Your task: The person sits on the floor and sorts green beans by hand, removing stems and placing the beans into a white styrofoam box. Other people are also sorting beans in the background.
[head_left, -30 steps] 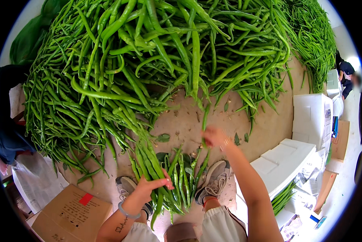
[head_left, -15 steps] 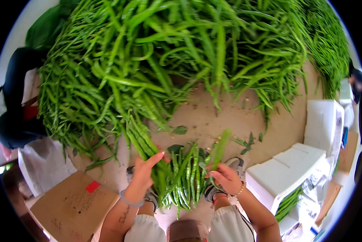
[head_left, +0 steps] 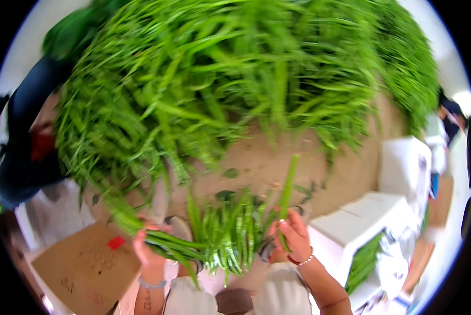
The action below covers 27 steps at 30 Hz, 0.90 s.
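Note:
My left hand (head_left: 148, 245) is closed round a bunch of long green chili peppers (head_left: 121, 210), which slants from upper left to lower right. My right hand (head_left: 293, 237) pinches a long green chili pepper (head_left: 288, 190), pointing upward; whether more lie in that grip I cannot tell. Between the hands, a row of similar peppers (head_left: 234, 231) lies side by side in front of my lap, over the floor between my shoes. What supports this row is hidden. A large heap of green peppers (head_left: 193, 84) fills the far side, blurred by motion.
A cardboard box (head_left: 83, 268) with a red patch stands at the near left. White foam boxes (head_left: 359, 218) are at the right, one holding green peppers (head_left: 365, 262). Loose leaves lie on the brown floor (head_left: 267, 157). A person in dark trousers (head_left: 41, 94) is at the far left.
My left hand has moved left and slightly down with its bunch, now tilted lower and spread across the wrist side. My right hand still holds its pepper upright. The whole view has shifted a little.

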Each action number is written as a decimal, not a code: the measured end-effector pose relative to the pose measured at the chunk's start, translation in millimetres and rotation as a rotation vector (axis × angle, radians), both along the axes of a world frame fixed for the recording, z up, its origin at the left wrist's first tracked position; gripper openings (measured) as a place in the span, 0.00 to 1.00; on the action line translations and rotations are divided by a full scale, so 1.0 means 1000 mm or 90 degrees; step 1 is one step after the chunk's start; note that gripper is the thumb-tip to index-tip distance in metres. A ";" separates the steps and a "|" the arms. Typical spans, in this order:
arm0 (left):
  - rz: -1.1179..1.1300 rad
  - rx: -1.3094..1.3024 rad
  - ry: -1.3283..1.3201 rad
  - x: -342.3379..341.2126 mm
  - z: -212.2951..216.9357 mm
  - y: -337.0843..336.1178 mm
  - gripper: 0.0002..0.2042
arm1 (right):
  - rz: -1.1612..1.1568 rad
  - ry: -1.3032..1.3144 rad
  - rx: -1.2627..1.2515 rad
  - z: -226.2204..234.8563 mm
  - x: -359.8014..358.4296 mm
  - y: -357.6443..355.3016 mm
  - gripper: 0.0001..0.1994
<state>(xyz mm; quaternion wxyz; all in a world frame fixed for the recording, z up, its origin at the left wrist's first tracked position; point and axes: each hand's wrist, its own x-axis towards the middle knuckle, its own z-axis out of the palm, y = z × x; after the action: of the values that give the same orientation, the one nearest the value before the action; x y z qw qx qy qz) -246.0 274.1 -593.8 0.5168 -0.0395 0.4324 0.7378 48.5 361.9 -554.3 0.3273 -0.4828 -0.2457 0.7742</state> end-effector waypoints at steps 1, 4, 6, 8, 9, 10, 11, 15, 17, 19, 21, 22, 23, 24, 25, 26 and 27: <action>0.031 -0.007 0.045 -0.004 0.006 0.004 0.17 | -0.020 0.034 -0.046 0.009 0.016 -0.009 0.18; 0.085 0.075 0.078 -0.027 0.023 0.004 0.15 | -0.096 0.152 -0.117 0.026 0.062 -0.038 0.20; 0.066 0.206 0.069 -0.017 0.049 0.018 0.14 | -0.118 0.199 -0.121 0.046 0.095 -0.048 0.19; 0.120 0.146 0.123 0.007 0.094 0.037 0.13 | -0.152 0.288 -0.113 0.071 0.125 -0.067 0.19; 0.111 0.124 0.147 0.028 0.113 0.043 0.12 | -0.205 0.300 -0.102 0.084 0.136 -0.078 0.19; 0.073 0.103 0.147 0.053 0.125 0.052 0.12 | -0.239 0.315 -0.103 0.088 0.148 -0.090 0.20; 0.033 0.084 0.144 0.080 0.137 0.058 0.11 | -0.270 0.338 -0.100 0.093 0.159 -0.101 0.20; -0.081 0.068 0.166 0.156 0.201 0.058 0.10 | -0.440 0.241 -0.067 0.128 0.209 -0.112 0.17; -0.105 0.061 0.177 0.181 0.229 0.053 0.10 | -0.541 0.164 0.058 0.152 0.277 -0.107 0.14; -0.121 0.056 0.179 0.197 0.255 0.045 0.10 | -0.711 0.064 0.226 0.190 0.381 -0.081 0.10; -0.146 0.046 0.158 0.213 0.273 0.038 0.10 | -0.896 0.008 0.310 0.238 0.497 -0.061 0.09; -0.145 0.040 0.152 0.215 0.280 0.034 0.10 | -0.992 0.133 0.200 0.259 0.532 -0.053 0.14; -0.141 0.037 0.150 0.219 0.289 0.029 0.11 | -0.971 0.115 0.219 0.267 0.535 -0.051 0.16; -0.140 0.027 0.148 0.225 0.298 0.024 0.11 | -0.953 0.093 0.232 0.274 0.533 -0.047 0.18; -0.130 0.014 0.148 0.229 0.307 0.020 0.11 | -0.885 0.070 0.249 0.272 0.516 -0.045 0.19; -0.131 0.001 0.145 0.236 0.314 0.019 0.12 | -0.764 0.046 0.270 0.262 0.483 -0.047 0.20; -0.137 -0.003 0.142 0.241 0.318 0.018 0.12 | -0.623 0.033 0.285 0.250 0.440 -0.051 0.22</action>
<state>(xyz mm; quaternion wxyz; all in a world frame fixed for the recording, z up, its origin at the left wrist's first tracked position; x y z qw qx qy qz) -5.2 291.7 -276.2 0.5417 0.0877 0.4907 0.6768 488.5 310.9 -304.4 0.7509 -0.4399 -0.1426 0.4715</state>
